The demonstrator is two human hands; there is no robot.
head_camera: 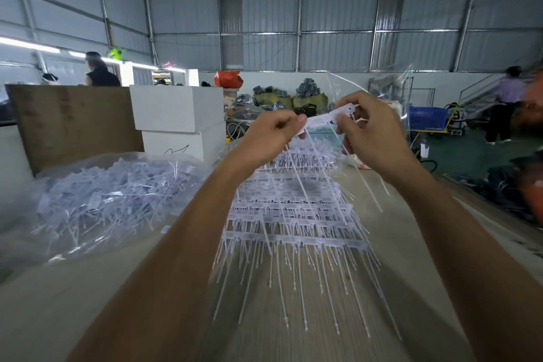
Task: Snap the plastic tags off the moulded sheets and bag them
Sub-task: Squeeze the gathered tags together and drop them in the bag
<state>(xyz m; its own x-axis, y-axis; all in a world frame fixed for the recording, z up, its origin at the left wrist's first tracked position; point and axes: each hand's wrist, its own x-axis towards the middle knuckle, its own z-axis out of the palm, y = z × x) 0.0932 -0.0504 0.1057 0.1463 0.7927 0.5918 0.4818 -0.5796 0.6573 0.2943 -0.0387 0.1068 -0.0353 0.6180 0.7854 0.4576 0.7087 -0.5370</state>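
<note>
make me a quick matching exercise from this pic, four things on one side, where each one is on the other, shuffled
Things:
1. strip of tags
2. clear bag of loose tags
3. moulded sheets
4. blue crate

Places:
A. flat on the table, under the forearms
B. background floor, right
C. pinched between left hand and right hand
D. on the table, left

Pairs: 1-C, 2-D, 3-A, 4-B

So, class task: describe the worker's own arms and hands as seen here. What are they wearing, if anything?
Both forearms are bare as far as the frame shows: no sleeves, gloves, watch or bands visible. The left hand and right hand are bare too, with short nails and no rings in sight.
</note>
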